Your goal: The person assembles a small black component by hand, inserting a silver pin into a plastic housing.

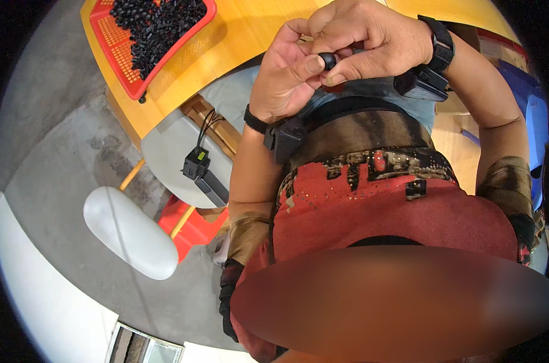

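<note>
My left hand (289, 75) and my right hand (371, 45) meet at the table's edge, above my lap. Between their fingertips is a small, round, glossy black knob-like piece (327, 61). The left thumb presses on one side of it, while the right thumb and forefinger pinch it from the other. The fingers hide part of the piece, and whether a second part sits behind it I cannot tell. Farther left on the table, an orange-red mesh basket (108, 39) holds many small black parts (159, 30), some of them round balls.
The yellow table (183, 81) curves across the top. One small black part (142, 97) lies beside the basket. A grey stool seat (129, 233), a red plastic item (192, 227) and a black device with cables (197, 163) are on the left. Blue plastic (535, 121) stands at right.
</note>
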`<state>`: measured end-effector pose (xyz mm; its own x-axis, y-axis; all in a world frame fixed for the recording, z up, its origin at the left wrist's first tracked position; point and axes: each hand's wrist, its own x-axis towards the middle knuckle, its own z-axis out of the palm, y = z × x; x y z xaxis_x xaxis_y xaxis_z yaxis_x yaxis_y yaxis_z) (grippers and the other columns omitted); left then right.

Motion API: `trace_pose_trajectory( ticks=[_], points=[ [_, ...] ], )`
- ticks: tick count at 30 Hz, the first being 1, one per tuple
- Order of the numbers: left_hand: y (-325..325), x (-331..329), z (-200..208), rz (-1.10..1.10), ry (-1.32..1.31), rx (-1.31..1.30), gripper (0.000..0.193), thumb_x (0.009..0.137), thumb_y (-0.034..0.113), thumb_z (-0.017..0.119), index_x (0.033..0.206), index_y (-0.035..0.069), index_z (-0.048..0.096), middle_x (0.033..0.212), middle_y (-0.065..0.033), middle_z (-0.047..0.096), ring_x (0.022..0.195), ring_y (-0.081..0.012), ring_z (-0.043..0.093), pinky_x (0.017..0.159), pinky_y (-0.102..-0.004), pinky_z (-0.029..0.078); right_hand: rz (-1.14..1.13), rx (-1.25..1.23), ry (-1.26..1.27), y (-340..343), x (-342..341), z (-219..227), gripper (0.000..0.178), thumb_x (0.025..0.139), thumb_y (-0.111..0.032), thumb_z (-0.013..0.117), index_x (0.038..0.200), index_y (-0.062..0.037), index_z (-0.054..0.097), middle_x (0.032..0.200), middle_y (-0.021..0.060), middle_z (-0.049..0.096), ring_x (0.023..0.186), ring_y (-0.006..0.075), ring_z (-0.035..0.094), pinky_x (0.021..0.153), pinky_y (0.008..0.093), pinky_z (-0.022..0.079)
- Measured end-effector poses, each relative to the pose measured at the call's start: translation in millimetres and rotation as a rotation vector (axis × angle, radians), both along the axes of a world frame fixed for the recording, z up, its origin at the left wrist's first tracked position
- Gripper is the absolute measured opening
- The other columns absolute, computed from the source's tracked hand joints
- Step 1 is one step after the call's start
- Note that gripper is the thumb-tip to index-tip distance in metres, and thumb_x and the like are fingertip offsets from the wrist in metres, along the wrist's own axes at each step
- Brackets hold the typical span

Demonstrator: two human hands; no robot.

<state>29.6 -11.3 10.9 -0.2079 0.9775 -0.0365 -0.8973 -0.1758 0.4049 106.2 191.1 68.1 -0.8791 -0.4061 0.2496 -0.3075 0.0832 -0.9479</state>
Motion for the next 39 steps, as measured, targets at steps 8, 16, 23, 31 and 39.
trace_pose_trajectory(
  ticks=[8, 16, 23, 31, 39],
  points=[
    [7, 7, -9, 0.132, -0.086, -0.054, 0.049, 0.096, -0.001, 0.068, 0.138, 0.008, 0.046, 0.12, -0.017, 0.067, 0.109, -0.0262, 0.068, 0.091, -0.0373, 0.059, -0.121, 0.074, 0.414, 3, -8, -10, 0.016, 0.088, -0.011, 0.081, 0.096, 0.0011, 0.073, 0.081, 0.0151, 0.066, 0.072, 0.0312, 0.064, 0.062, 0.037, 0.049],
    [19, -32, -55, 0.128, 0.373, 0.592, 0.038, 0.107, 0.013, 0.056, 0.144, 0.003, 0.054, 0.128, -0.0139, 0.067, 0.116, -0.0259, 0.067, 0.095, -0.0356, 0.057, -0.49, -0.432, -0.297, -26, 4, -17, 0.02, 0.088, -0.005, 0.083, 0.103, -0.0006, 0.071, 0.087, -0.0022, 0.062, 0.075, 0.0057, 0.056, 0.065, 0.0227, 0.047],
    [5, -4, -5, 0.386, 0.121, -0.164, 0.03, 0.107, 0.01, 0.055, 0.134, 0.003, 0.064, 0.122, -0.0117, 0.072, 0.109, -0.0219, 0.068, 0.094, -0.0315, 0.055, -0.458, -0.652, 0.203, -34, -2, -74, 0.021, 0.091, 0.003, 0.077, 0.109, 0.0005, 0.068, 0.092, 0.0004, 0.069, 0.084, 0.0059, 0.062, 0.074, 0.0208, 0.052],
    [11, -1, -8, 0.413, 0.105, -0.267, 0.027, 0.106, 0.01, 0.057, 0.131, 0.004, 0.066, 0.119, -0.0092, 0.073, 0.103, -0.0195, 0.069, 0.087, -0.029, 0.054, -0.524, -0.677, 0.03, -33, 5, -68, 0.016, 0.095, 0.004, 0.071, 0.111, 0.0024, 0.067, 0.095, 0.005, 0.072, 0.084, 0.0104, 0.07, 0.076, 0.0235, 0.056],
    [15, -1, -5, 0.414, 0.126, -0.219, 0.025, 0.106, 0.01, 0.059, 0.129, 0.004, 0.067, 0.113, -0.0075, 0.073, 0.096, -0.0164, 0.068, 0.087, -0.0286, 0.054, -0.675, -0.726, -0.32, -41, 21, -44, 0.014, 0.095, 0.001, 0.071, 0.108, 0.001, 0.067, 0.094, 0.0057, 0.074, 0.082, 0.0106, 0.071, 0.074, 0.0241, 0.058]
  ],
)
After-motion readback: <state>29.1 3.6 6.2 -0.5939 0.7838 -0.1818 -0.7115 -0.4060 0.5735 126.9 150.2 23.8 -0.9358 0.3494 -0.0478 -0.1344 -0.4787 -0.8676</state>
